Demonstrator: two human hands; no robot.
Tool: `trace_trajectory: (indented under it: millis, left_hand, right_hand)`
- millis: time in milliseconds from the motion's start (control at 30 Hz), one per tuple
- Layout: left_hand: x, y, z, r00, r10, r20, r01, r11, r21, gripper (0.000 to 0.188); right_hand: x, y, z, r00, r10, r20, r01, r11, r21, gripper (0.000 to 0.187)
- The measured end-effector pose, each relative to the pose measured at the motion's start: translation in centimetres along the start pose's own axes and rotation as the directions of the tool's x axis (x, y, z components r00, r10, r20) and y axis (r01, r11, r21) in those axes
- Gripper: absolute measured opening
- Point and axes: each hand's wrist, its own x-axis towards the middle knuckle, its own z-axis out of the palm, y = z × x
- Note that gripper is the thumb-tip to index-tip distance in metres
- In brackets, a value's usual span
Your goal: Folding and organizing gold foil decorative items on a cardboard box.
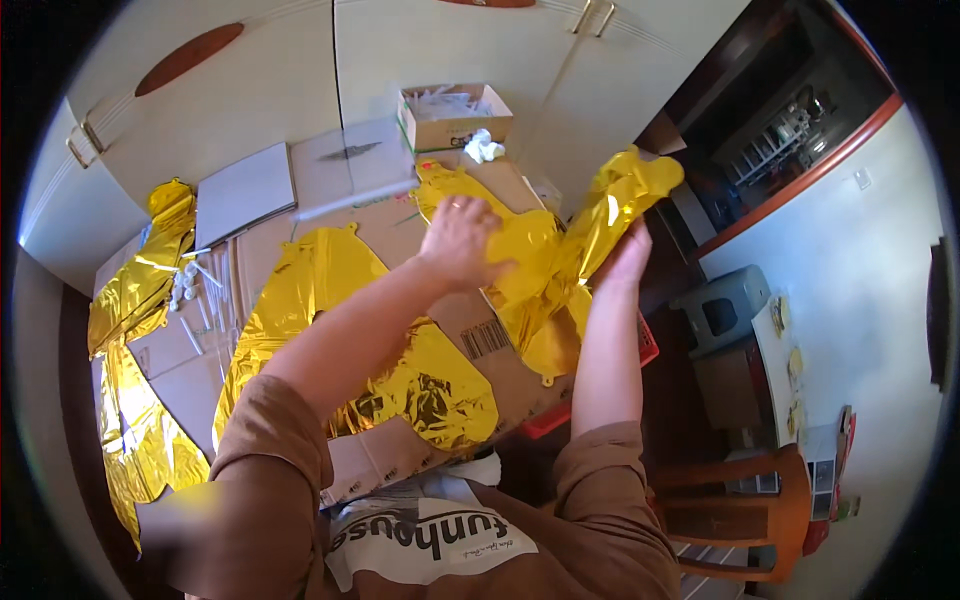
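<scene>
A flat, shiny gold foil balloon [530,265] lies at the right side of the cardboard-covered table. Its far right part is lifted and folded, and my right hand [625,255] grips it from the right. Over the left part of the same balloon is my left hand [462,240], fingers spread and slightly blurred; whether it presses on the foil I cannot tell. Beneath and beside my left forearm another gold foil balloon [325,265] is spread flat, partly hidden by the arm. More gold foil balloons [150,425] lie at the table's left edge.
A cardboard box [455,130] of clear plastic pieces stands at the back, a crumpled white tissue [484,147] beside it. White straws [207,300] and a grey flat panel [246,195] lie left. A red plastic crate [648,340] and wooden chair [740,515] are at the right.
</scene>
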Motion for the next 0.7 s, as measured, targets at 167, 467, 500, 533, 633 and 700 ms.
trace_trajectory:
  millis: [167, 467, 500, 533, 633, 700]
  left_hand:
    - [-2.3, 1.9, 0.1, 0.957, 0.016, 0.29, 0.037, 0.984, -0.175, 0.066]
    - [-3.3, 1.5, 1.7, 0.977, 0.04, 0.208, -0.003, 0.984, -0.177, 0.074]
    - [-3.3, 1.6, 1.7, 0.972, 0.035, 0.232, 0.003, 0.987, -0.162, 0.076]
    - [-3.4, 1.5, 1.7, 0.967, 0.022, 0.253, 0.015, 0.99, -0.144, 0.078]
    - [-3.4, 1.8, 1.8, 0.966, 0.001, 0.26, 0.036, 0.99, -0.14, 0.075]
    - [-4.2, 1.9, 2.7, 0.999, 0.02, -0.04, -0.025, 0.994, -0.111, 0.072]
  right_hand:
    - [-8.3, -7.2, 3.6, 0.803, -0.587, -0.105, 0.45, 0.712, -0.538, 0.054]
    - [-28.6, -31.6, 7.4, -0.102, -0.995, 0.01, 0.228, -0.033, -0.973, 0.042]
    - [-28.7, -32.6, 8.0, -0.081, -0.996, 0.032, 0.176, -0.046, -0.983, 0.041]
    - [-27.9, -33.2, 8.7, -0.043, -0.998, 0.053, 0.133, -0.059, -0.989, 0.039]
    - [-24.0, -30.8, 11.7, 0.184, -0.976, 0.115, 0.061, -0.105, -0.993, 0.035]
    - [-19.8, -25.6, 15.0, 0.431, -0.876, 0.215, 0.083, -0.199, -0.977, 0.033]
